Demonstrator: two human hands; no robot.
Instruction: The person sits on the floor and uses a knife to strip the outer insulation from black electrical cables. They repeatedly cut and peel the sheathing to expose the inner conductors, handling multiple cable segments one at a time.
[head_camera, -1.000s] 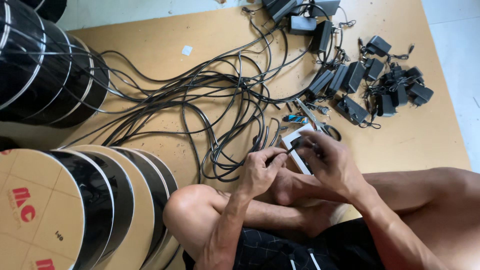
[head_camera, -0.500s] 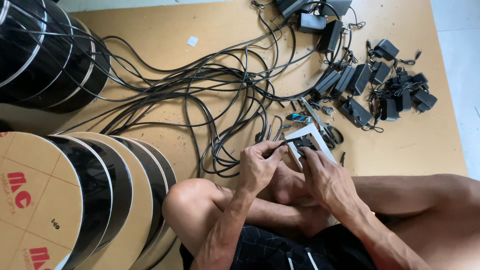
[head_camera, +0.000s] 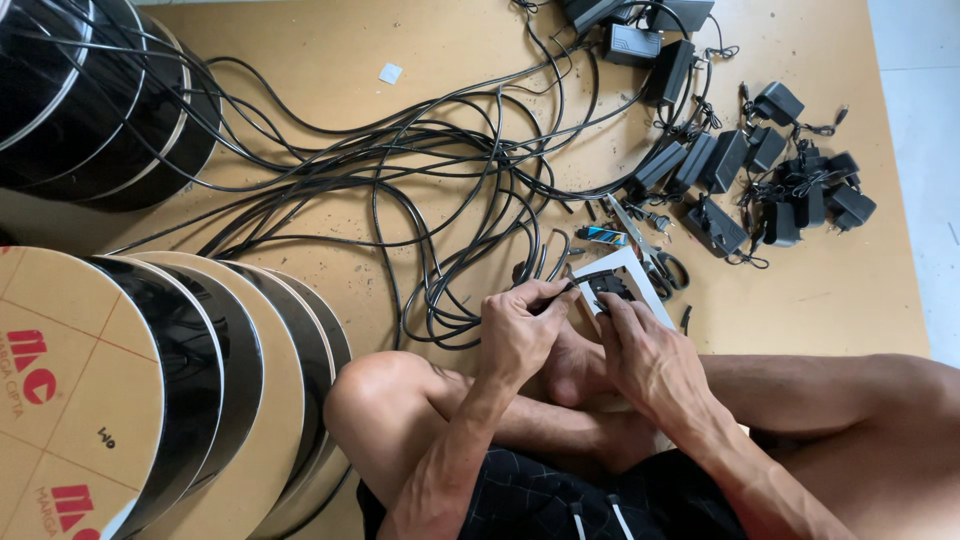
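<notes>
I see my left hand (head_camera: 520, 325) curled tight around a thin black tool or cable end (head_camera: 553, 297), its tip pointing toward two o'clock at a flat white rectangular plate with a dark square insert (head_camera: 622, 285). My right hand (head_camera: 645, 350) lies over the plate's near corner, fingers pressing it down and gripping its edge; the plate sits just at twelve o'clock of that hand and at two o'clock of the left one, over my crossed legs at the edge of the tan wooden board (head_camera: 300, 60). I cannot tell whether the tool tip touches the insert.

Just beyond the plate, at one o'clock, lies a pair of grey metal scissors with black handles (head_camera: 650, 255). Further out toward one and two o'clock sit many small black power adapters (head_camera: 770, 190) with short leads. A tangle of long black cables (head_camera: 420, 170) spreads from eleven to twelve o'clock. At nine o'clock stand large cardboard-faced reels wound with black cable (head_camera: 150, 380).
</notes>
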